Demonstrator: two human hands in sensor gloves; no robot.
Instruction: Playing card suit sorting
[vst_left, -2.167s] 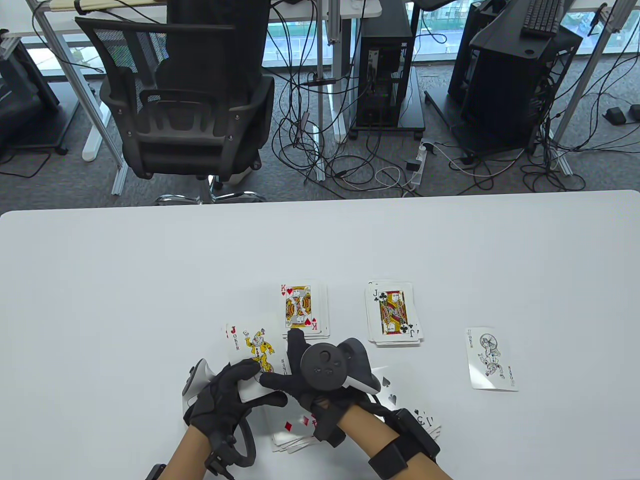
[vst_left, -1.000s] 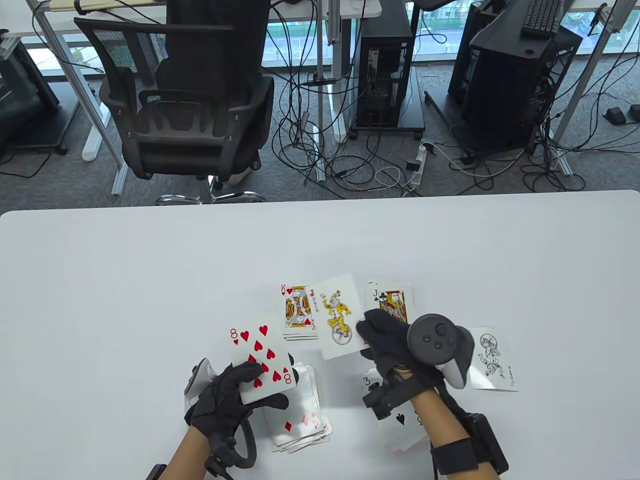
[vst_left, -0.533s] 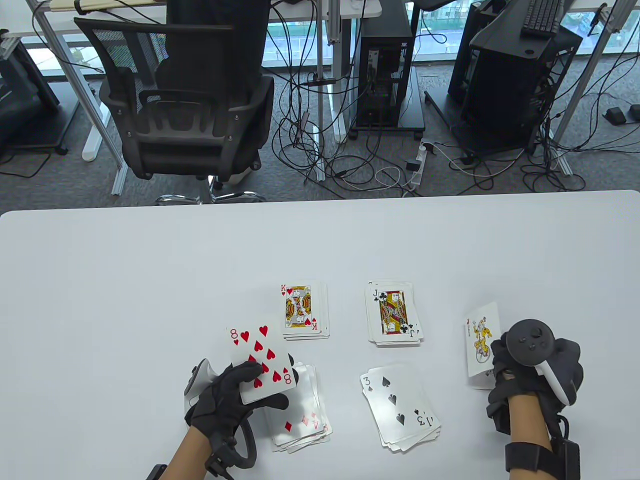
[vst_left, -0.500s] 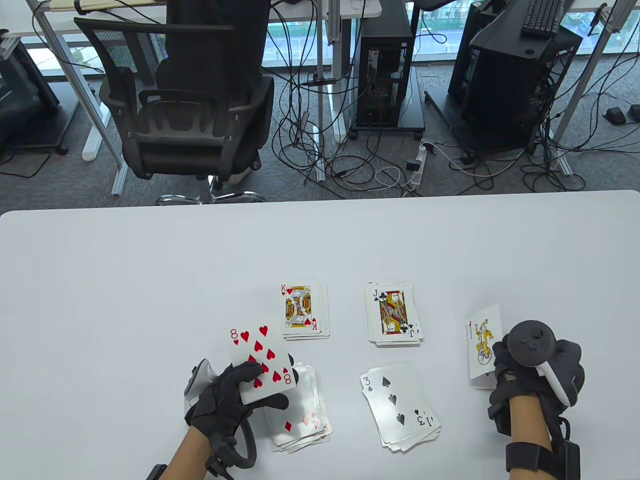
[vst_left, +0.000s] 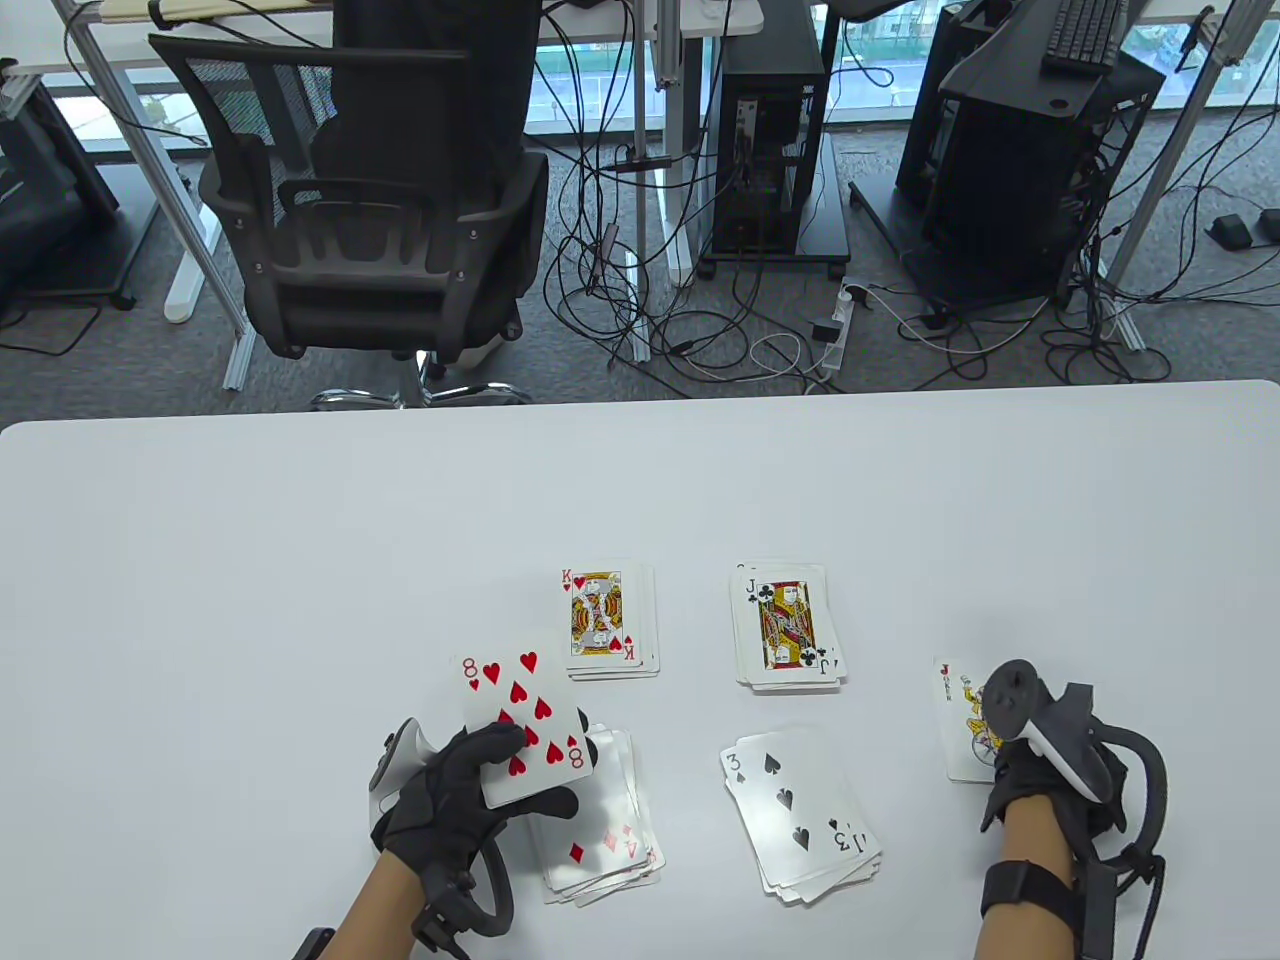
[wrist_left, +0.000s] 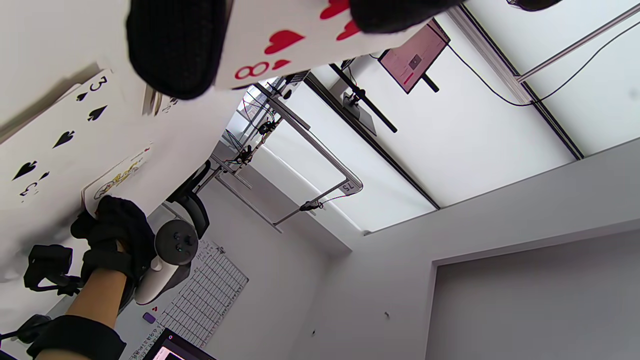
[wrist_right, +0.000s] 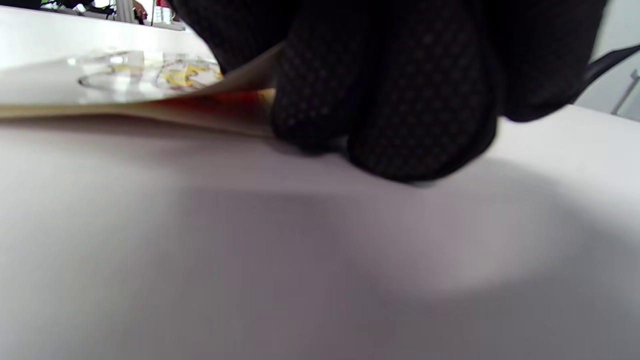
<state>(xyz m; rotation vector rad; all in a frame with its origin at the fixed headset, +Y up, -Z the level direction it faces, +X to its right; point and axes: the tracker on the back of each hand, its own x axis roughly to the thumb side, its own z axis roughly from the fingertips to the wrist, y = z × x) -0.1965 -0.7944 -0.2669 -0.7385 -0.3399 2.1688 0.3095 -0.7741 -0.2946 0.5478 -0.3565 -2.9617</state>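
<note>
**Fingers set coloured joker down at right edge of sorting layout**

Fingers (wrist_right: 380, 100) of the gloved right hand (vst_left: 1040, 770), at lower right of the table view, are pressed together on the near edge of a coloured joker card (vst_left: 962, 715), pinning it low against the white surface (vst_left: 300, 560); the right wrist view shows the card's edge just above the tabletop, with another card apparently beneath it. At lower left, the gloved left hand (vst_left: 450, 800) is clamped on the undealt stock, the eight of hearts (vst_left: 522, 725) face up on top. Four sorted piles lie between the hands: the king-of-hearts pile (vst_left: 608, 620) and jack-of-clubs pile (vst_left: 788, 625) at centre, a loose diamonds pile (vst_left: 600, 835) beside the left hand, and the three-of-spades pile (vst_left: 800, 810) below centre.

Judging from this, the joker is nearly placed. The risk is that the glove fabric drags the card askew as the hand lifts away, or nudges the one under it. The two nearer piles are already fanned and could scatter if brushed by a passing sleeve or tracker.
</note>
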